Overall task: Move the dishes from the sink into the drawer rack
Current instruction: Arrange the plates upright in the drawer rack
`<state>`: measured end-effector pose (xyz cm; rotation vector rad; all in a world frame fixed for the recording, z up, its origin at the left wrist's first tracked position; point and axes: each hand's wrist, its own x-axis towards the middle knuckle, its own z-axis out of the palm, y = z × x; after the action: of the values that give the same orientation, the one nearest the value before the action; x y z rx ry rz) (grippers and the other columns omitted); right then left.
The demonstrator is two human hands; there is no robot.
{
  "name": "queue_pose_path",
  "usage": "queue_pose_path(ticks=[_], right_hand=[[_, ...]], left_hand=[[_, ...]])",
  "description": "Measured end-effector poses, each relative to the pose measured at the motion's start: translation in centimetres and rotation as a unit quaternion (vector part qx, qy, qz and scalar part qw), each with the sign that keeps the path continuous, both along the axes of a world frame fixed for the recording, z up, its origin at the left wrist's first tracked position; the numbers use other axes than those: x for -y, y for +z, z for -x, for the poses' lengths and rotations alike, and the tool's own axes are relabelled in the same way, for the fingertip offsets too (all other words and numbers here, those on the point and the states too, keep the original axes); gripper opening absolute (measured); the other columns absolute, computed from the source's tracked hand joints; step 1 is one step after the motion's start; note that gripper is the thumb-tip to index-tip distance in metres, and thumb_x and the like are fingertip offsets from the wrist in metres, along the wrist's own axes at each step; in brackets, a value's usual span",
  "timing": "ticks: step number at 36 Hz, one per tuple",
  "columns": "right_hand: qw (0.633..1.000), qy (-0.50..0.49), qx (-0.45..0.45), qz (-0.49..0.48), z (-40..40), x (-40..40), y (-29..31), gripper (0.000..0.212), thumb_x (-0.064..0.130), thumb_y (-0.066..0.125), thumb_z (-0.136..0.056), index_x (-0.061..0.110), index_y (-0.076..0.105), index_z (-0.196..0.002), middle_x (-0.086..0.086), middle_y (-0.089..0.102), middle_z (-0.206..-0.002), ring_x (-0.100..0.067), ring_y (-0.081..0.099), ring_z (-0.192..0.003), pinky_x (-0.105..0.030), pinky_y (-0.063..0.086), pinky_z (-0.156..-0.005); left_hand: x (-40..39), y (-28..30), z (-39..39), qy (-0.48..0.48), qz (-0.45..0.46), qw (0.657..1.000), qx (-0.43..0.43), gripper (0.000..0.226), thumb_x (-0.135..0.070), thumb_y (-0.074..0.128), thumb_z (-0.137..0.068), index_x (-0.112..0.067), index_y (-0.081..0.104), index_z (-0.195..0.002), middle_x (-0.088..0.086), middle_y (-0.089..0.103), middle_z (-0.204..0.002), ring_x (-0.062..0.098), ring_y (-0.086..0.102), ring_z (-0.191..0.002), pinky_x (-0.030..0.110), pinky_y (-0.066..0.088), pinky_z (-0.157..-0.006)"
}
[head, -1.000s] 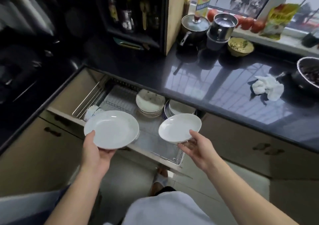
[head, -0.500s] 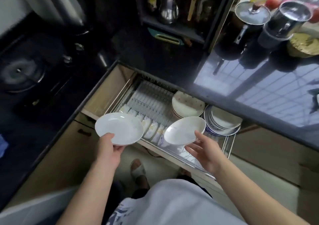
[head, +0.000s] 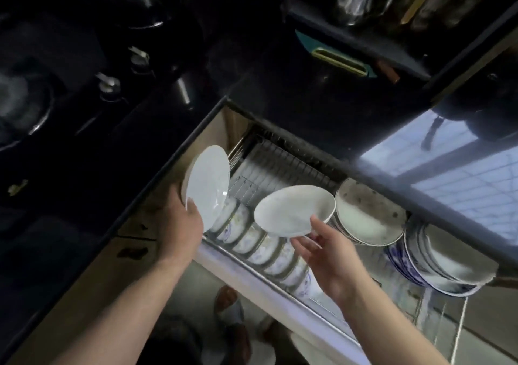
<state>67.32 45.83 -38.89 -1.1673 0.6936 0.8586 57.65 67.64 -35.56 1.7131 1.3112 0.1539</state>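
Note:
My left hand (head: 182,224) grips a white plate (head: 207,182) by its lower rim, tilted up almost on edge over the left end of the open drawer rack (head: 269,168). A second white plate (head: 294,210) lies nearly flat in my right hand (head: 328,255), held by its near rim above a row of blue-patterned bowls (head: 266,248) standing on edge along the drawer's front. The sink is out of view.
A stack of white bowls (head: 370,219) and a stack of blue-rimmed plates (head: 440,266) fill the right side of the drawer. Dark countertop (head: 308,107) overhangs the drawer's back. A stove (head: 25,104) lies at the left. My feet show on the floor below.
I have leaned in over the drawer. The left plate has turned from flat to nearly upright and moved down toward the rack's left end. The right plate stays flat above the bowls.

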Motion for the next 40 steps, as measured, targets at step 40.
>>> queue_pose_path(ticks=[40], right_hand=[[0.875, 0.265, 0.216, 0.344, -12.7, -21.2, -14.4, 0.081, 0.064, 0.078, -0.075, 0.004, 0.059, -0.126, -0.014, 0.068, -0.119, -0.034, 0.071, -0.104, -0.049, 0.059, -0.093]], left_hand=[[-4.8, -7.6, -1.0, -0.058, -0.124, 0.991, 0.016, 0.043, -0.011, 0.050, -0.100, -0.030, 0.051, -0.139, 0.003, 0.064, -0.132, 0.031, 0.061, -0.118, 0.038, 0.051, -0.087]])
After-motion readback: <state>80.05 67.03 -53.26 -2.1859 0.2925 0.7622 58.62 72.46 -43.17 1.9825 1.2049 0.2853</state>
